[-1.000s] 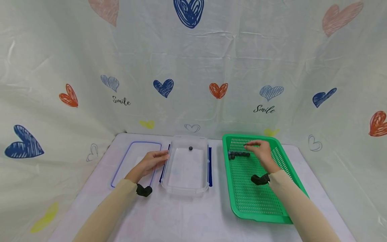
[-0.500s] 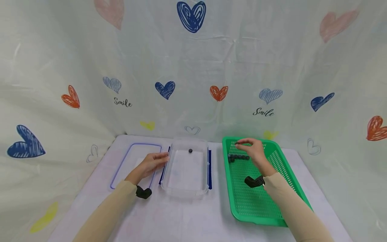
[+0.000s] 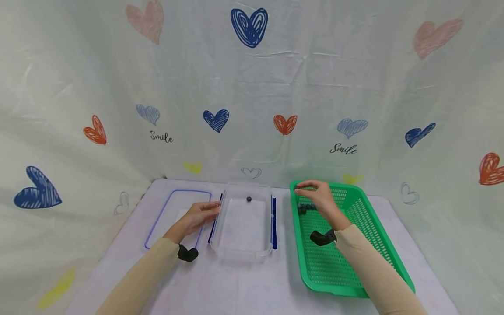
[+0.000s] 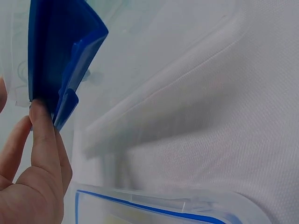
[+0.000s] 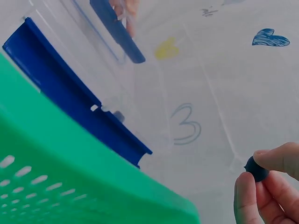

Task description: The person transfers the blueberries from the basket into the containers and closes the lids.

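Observation:
My right hand (image 3: 320, 199) is over the far left corner of the green basket (image 3: 305, 262), pinching a dark blueberry (image 5: 257, 169) between thumb and fingers. Beneath it, several more blueberries (image 3: 302, 209) lie inside the basket, partly hidden by the hand. To the left stands a clear plastic container (image 3: 242, 251), its lid off and its blue side flaps hanging down. One blueberry (image 3: 249, 199) sits near its far end. My left hand (image 3: 201, 216) touches the container's left side with fairly straight fingers, fingertips at the blue flap (image 4: 51, 51).
The clear lid (image 3: 159, 218) with a blue seal lies flat at the left, partly under my left forearm. Another blue flap (image 3: 274, 223) hangs between container and basket. A white curtain (image 3: 252, 96) printed with hearts rises behind the table (image 3: 236, 288).
My right hand has moved left across the basket with the pinched blueberry, reaching its left rim. The left hand stays at the container. The head view has tilted slightly upward.

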Demonstrator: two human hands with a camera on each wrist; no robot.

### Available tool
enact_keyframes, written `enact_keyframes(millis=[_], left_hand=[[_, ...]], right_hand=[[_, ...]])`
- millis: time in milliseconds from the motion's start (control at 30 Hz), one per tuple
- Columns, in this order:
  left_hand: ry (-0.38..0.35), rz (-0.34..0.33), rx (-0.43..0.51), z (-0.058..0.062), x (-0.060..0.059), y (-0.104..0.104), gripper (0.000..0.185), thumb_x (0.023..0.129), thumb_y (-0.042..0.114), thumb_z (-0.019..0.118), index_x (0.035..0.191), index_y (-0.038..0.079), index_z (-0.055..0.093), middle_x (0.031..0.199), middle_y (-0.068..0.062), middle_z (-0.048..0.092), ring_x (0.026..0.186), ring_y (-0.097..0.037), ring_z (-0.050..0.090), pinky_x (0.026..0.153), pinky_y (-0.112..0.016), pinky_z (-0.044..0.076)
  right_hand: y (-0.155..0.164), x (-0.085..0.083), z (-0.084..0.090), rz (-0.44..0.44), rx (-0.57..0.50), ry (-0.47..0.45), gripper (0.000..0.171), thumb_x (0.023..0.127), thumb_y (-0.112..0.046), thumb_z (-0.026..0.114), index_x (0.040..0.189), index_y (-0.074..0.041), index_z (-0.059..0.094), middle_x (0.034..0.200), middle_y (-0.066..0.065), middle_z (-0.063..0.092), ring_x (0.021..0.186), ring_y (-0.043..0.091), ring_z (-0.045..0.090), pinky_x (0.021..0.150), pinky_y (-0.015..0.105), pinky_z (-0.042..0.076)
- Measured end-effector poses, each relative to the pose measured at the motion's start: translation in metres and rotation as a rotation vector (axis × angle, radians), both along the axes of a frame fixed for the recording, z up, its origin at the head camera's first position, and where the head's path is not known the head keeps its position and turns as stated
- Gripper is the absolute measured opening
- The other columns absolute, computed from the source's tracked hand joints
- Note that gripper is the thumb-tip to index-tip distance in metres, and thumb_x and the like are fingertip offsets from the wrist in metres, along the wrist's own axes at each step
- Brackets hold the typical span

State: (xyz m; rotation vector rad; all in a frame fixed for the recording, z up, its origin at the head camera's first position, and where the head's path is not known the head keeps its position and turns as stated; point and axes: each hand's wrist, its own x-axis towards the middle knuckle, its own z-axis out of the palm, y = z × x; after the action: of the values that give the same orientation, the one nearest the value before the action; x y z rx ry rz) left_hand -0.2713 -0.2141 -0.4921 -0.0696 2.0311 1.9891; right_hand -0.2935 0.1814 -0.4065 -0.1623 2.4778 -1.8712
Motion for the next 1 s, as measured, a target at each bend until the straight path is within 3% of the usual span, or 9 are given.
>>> enact_keyframes(millis=[367, 600, 833, 1000], left_hand=[[0.007, -0.004, 0.008, -0.002, -0.001, 0.001, 0.057, 0.097, 0.016, 0.068, 0.145, -0.006, 0.046, 0.149, -0.024, 0.043, 0.130, -0.027, 0.051, 0.105, -0.036, 0.044], [-0.003, -0.003, 0.007, 0.002, -0.001, 0.000, 0.057, 0.098, 0.018, 0.068, 0.146, -0.004, 0.046, 0.151, -0.022, 0.042, 0.129, -0.024, 0.052, 0.105, -0.034, 0.045], [0.003, -0.013, 0.018, 0.002, -0.002, 0.000, 0.057, 0.098, 0.016, 0.066, 0.146, -0.005, 0.044, 0.151, -0.024, 0.040, 0.128, -0.023, 0.053, 0.105, -0.034, 0.045], [0.002, -0.012, 0.020, 0.002, -0.001, 0.000, 0.056, 0.098, 0.016, 0.067, 0.145, -0.006, 0.045, 0.150, -0.024, 0.041, 0.124, -0.020, 0.056, 0.104, -0.033, 0.046]], right_hand=[[-0.032, -0.003, -0.001, 0.015, -0.046, -0.014, 0.030, 0.087, -0.007, 0.078, 0.113, 0.005, 0.069, 0.133, 0.017, 0.054, 0.103, 0.029, 0.062, 0.099, 0.051, 0.049], [-0.053, -0.008, 0.004, 0.032, -0.031, -0.015, 0.028, 0.086, -0.009, 0.079, 0.111, 0.003, 0.071, 0.127, 0.014, 0.058, 0.099, 0.027, 0.065, 0.097, 0.047, 0.050], [-0.069, -0.009, 0.002, 0.065, -0.048, -0.019, 0.030, 0.086, -0.007, 0.079, 0.112, 0.006, 0.070, 0.126, 0.018, 0.059, 0.098, 0.026, 0.067, 0.103, 0.052, 0.046], [-0.078, -0.009, -0.002, 0.058, -0.023, -0.017, 0.024, 0.085, -0.007, 0.080, 0.106, 0.003, 0.072, 0.118, 0.016, 0.063, 0.093, 0.025, 0.068, 0.100, 0.050, 0.049]])
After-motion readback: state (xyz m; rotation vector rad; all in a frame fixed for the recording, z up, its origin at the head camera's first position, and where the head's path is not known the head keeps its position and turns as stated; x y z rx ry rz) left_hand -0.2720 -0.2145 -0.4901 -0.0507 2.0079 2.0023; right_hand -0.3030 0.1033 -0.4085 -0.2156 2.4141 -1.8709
